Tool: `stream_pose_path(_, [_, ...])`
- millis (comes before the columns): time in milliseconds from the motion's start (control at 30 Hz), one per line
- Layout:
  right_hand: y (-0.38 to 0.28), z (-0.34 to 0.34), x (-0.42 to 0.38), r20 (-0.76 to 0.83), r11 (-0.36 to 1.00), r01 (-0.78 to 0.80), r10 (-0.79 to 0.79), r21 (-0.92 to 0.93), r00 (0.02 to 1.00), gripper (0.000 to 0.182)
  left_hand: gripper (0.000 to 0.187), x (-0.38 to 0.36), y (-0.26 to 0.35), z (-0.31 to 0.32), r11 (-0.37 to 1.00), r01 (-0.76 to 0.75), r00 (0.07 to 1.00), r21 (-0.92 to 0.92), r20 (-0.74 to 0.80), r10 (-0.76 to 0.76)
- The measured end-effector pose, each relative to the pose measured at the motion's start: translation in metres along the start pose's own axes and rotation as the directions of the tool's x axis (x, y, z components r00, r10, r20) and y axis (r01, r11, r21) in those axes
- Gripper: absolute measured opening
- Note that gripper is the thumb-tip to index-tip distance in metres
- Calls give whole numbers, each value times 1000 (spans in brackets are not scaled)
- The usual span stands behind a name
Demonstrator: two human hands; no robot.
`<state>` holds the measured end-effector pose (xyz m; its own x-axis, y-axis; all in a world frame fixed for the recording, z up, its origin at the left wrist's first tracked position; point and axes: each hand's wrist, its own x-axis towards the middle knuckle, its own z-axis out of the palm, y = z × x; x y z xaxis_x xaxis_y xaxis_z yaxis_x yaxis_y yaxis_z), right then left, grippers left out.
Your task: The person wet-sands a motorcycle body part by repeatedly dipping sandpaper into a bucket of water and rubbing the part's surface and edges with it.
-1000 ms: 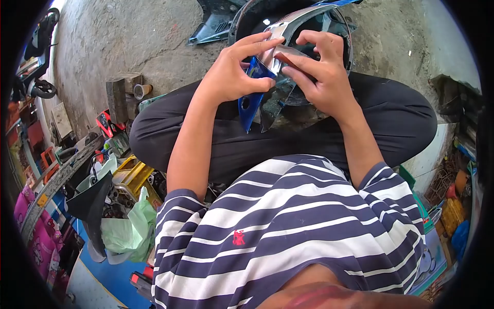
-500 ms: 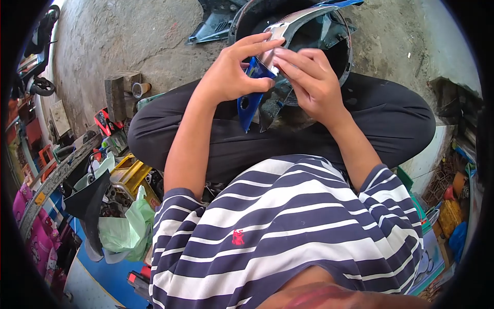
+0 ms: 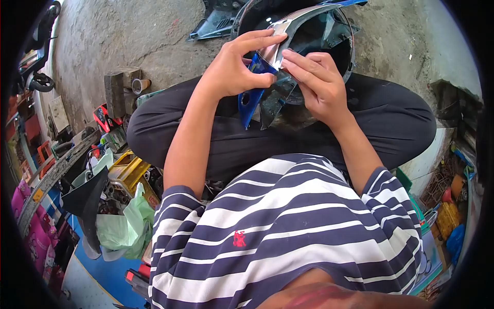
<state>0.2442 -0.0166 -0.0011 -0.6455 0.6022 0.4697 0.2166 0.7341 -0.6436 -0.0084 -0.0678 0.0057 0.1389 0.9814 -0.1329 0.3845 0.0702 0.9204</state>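
Observation:
A curved panel, blue at its ends (image 3: 250,103) and silvery in the middle, lies over a dark round tub (image 3: 353,51) between my crossed legs. My left hand (image 3: 234,66) grips the panel's near part, fingers over the top and thumb on the blue piece. The fingertips of my right hand (image 3: 320,82) are pressed together at the panel's silver edge; whether anything small is between them is hidden. Beneath my hands, a dark broken-looking plastic piece (image 3: 271,105) hangs beside the blue end.
Another dark plastic part (image 3: 211,27) lies on the concrete floor beyond the tub. To the left are wooden blocks (image 3: 114,92), a small cup (image 3: 140,86), a yellow crate (image 3: 128,172) and a pale green bag (image 3: 126,226). Clutter with a blue bag (image 3: 456,242) lies at right.
My right hand has shifted slightly right, away from my left hand, along the panel's edge. My left hand keeps its hold, and the panel has moved only slightly.

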Motion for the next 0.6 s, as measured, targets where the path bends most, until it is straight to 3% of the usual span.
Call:
stream_pose_path(133, [2,2,14,2,1000,0,0,23,1000,48,88,0,-6,0,999,6,1000,-43,-13,-7])
stream_pose_path(267, [2,-5,8,-123,994,-45,57,99,991,39,88,1,-4,1,999,6,1000,-34,-11,-6])
stream_pose_path(367, [3,-7,16,-113,999,-20,25,43,993,40,88,0,-3,0,999,12,1000,-37,-9,-13])
stream_pose_path(433, [-4,2,17,-5,998,-3,3,65,1000,46,88,1,-1,0,998,23,1000,-53,-4,-23])
stream_pose_path(600, [-3,5,5,-6,1000,-6,6,28,1000,51,88,-1,0,1,999,24,1000,-39,5,-24])
